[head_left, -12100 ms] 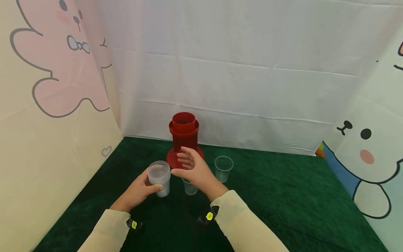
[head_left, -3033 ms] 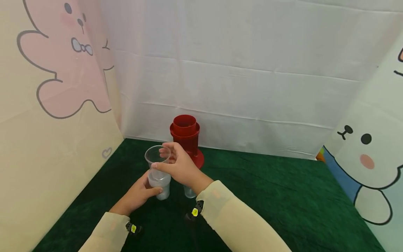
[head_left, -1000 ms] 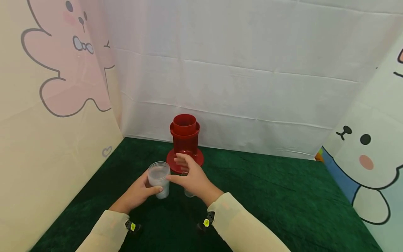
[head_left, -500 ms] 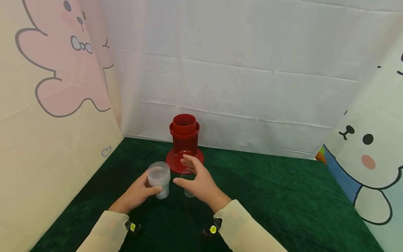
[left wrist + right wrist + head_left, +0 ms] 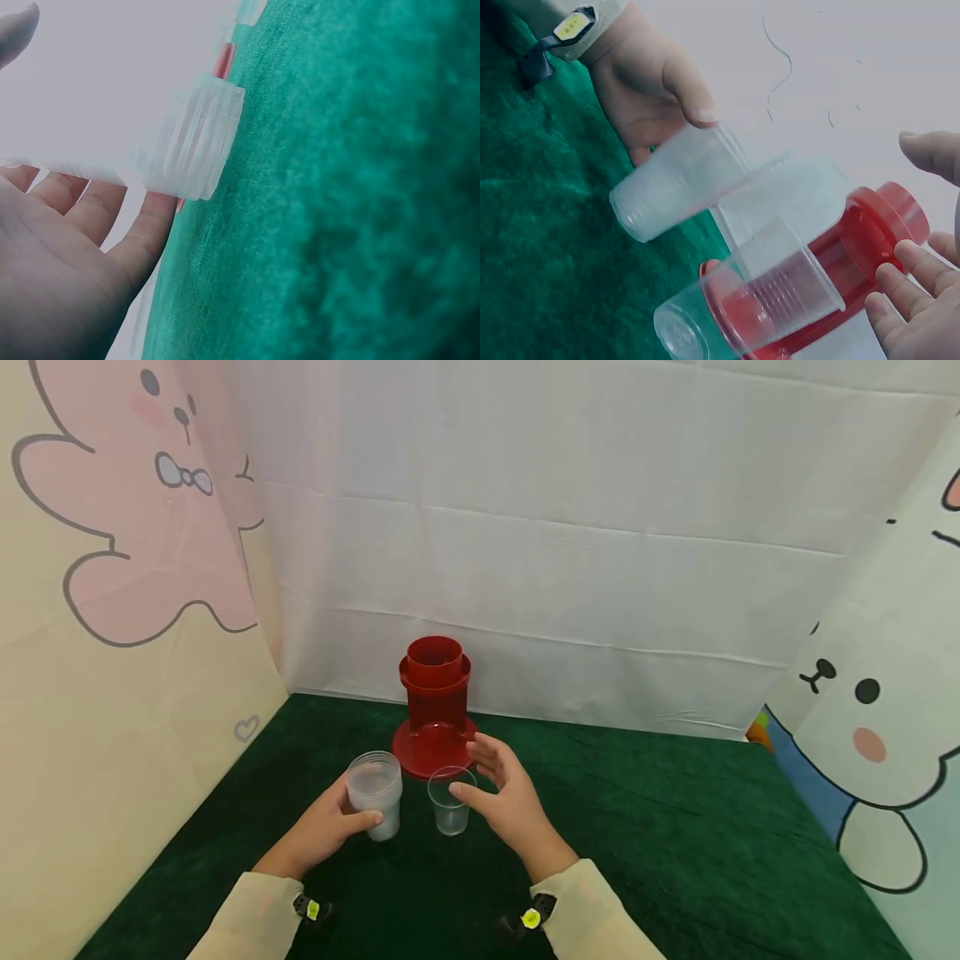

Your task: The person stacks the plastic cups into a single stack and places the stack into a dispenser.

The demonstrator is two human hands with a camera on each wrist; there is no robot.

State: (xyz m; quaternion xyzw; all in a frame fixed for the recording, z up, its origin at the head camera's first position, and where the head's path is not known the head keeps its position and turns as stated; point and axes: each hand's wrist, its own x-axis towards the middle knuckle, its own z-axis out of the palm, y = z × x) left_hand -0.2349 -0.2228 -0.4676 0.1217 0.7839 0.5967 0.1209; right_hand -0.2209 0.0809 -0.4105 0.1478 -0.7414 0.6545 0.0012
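My left hand (image 5: 321,828) grips a nested stack of clear plastic cups (image 5: 375,795), thumb across the near side, above the green cloth. To its right, one single clear plastic cup (image 5: 451,820) stands upright on the cloth. My right hand (image 5: 516,800) is just right of this cup with fingers spread and nothing held. In the right wrist view, a small gap separates the fingertips (image 5: 885,271) from the cup's rim, and the stack is seen in the other hand. The left wrist view shows the stack's ribbed rims (image 5: 202,142) close up, fingers beneath.
Behind the cups stands a red plastic holder (image 5: 437,702) with an upright tube on a wide round base. Green cloth (image 5: 637,843) covers the table. White fabric (image 5: 562,585) hangs at the back, with cartoon-printed curtains at both sides.
A cup that stood at the right 12 seconds ago was over the stack in my right hand 3 seconds ago, then in the stack. My right hand has since drawn rightward, uncovering the single cup.
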